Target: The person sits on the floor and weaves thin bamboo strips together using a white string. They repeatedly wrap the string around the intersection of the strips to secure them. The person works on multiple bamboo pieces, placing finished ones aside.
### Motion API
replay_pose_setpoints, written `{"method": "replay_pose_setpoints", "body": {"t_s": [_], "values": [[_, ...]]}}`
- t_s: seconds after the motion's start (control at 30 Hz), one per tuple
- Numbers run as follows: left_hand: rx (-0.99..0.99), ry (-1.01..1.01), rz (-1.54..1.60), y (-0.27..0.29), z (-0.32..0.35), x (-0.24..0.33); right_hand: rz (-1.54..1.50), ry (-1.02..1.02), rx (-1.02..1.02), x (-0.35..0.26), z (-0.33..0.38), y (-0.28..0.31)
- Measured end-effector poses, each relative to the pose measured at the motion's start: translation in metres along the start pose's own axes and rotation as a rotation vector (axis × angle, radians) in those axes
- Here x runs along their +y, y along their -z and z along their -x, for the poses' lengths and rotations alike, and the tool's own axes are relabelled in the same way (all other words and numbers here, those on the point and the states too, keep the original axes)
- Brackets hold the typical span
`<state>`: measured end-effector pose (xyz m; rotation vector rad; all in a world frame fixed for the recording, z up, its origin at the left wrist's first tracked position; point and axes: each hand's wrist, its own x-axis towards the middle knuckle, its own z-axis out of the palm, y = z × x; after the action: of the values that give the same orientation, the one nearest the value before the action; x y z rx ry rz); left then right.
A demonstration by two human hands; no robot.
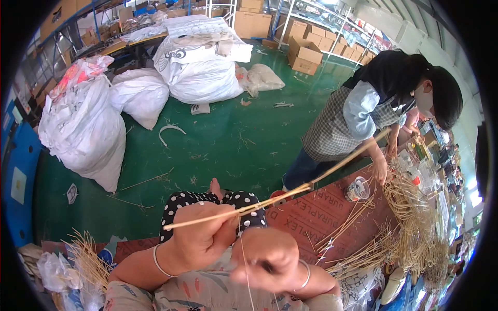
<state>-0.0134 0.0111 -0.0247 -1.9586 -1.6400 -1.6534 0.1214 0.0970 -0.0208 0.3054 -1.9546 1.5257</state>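
My left hand point(203, 234) is closed around a bundle of thin tan rattan-like sticks point(280, 194). The sticks slant up to the right, past my knees, with a joint or binding partway along. A fine pale thread point(241, 241) hangs from them beside my left fingers and runs down toward my lap. Just right of it, my right hand point(267, 259) is curled closed and smeared by motion. The thread passes across its edge, but what its fingers grip is hidden.
A person in a checked apron point(332, 124) leans over the red-brown board point(295, 220) at right. On it are a small tub point(358, 189), loose sticks and bundled tan hoops point(415, 217). More sticks point(85, 259) lie at lower left. White sacks point(85, 129) stand on the green floor point(218, 140).
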Motion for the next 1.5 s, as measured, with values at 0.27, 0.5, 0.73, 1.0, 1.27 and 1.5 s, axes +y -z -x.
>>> {"method": "replay_pose_setpoints", "body": {"t_s": [0.27, 0.5, 0.73, 1.0, 1.27, 1.5], "values": [[-0.065, -0.111, 0.116, 0.019, -0.002, 0.035, -1.184, 0.059, -0.405, -0.014, -0.008, -0.005], [-0.153, -0.129, 0.172, 0.027, -0.004, 0.046, -1.485, -0.112, 0.394, -0.028, 0.02, -0.029], [-0.193, -0.006, -0.047, 0.018, 0.004, 0.025, 0.668, 0.09, 0.059, -0.007, -0.003, 0.003], [0.002, 0.203, 0.156, -0.002, 0.011, -0.004, 0.044, -0.119, 0.226, 0.044, 0.011, 0.0], [-0.039, 0.418, 0.497, 0.008, 0.012, 0.008, -1.057, -1.033, -0.012, 0.05, 0.07, -0.017], [-0.081, 0.424, 0.532, 0.007, 0.013, 0.012, -0.726, -0.676, 0.198, 0.05, 0.061, -0.004]]}}
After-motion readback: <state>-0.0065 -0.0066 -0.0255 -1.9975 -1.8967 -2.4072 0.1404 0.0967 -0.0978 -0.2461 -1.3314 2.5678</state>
